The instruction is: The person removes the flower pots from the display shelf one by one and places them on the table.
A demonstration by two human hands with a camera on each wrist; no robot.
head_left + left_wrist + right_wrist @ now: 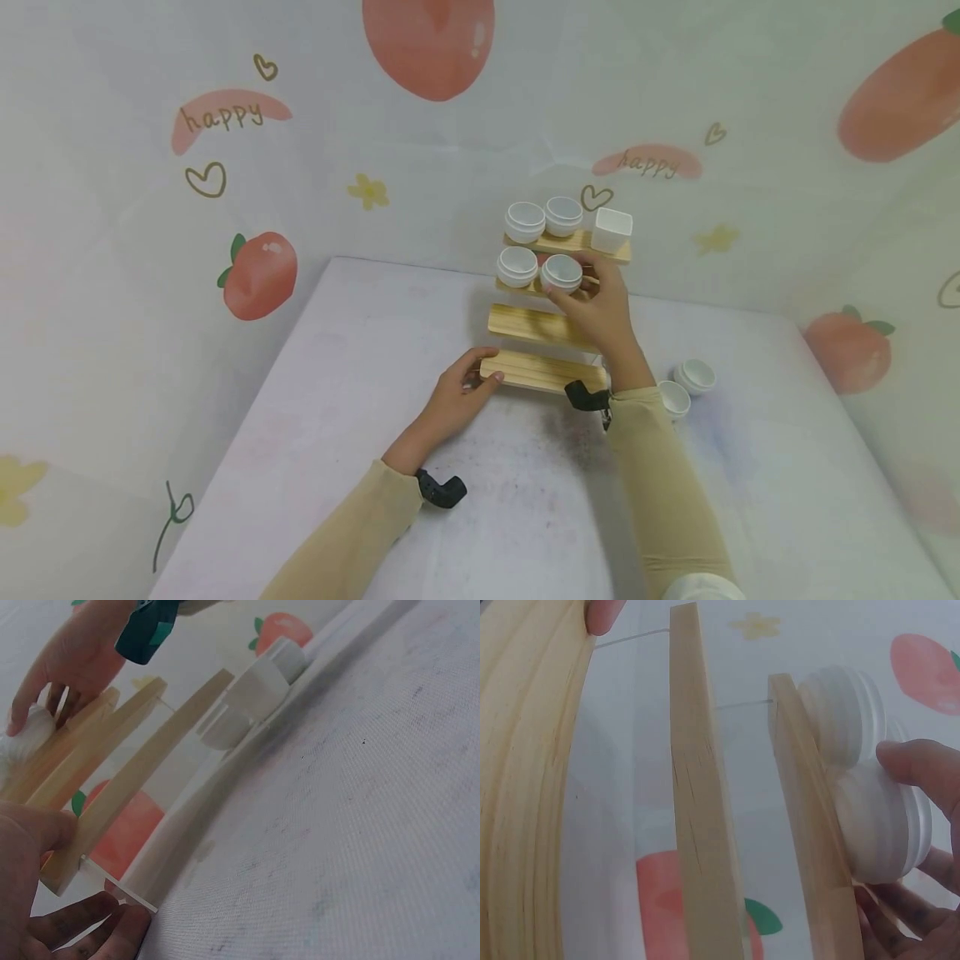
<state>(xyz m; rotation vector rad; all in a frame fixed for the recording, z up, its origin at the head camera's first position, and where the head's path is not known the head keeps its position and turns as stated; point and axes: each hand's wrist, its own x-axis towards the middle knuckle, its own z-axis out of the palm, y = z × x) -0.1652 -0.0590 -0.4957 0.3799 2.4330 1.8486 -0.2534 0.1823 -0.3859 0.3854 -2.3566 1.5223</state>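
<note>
A tiered wooden display rack (543, 371) with clear supports stands near the back wall. My left hand (453, 396) grips the left end of its lowest board, thumb on the wood; in the left wrist view the fingers curl by a clear support (120, 883). My right hand (600, 312) pinches a round white jar (561, 273) at the second board from the top. Beside that jar, on the same board, sits another round white jar (517, 267). The top board bears two round jars (525, 222) and a square white jar (612, 231).
On the table right of the rack stand two small white jars (695, 377), partly behind my right forearm. A white round object (703, 587) shows at the bottom edge. Printed cloth walls (420, 200) rise behind and beside the table (345, 333).
</note>
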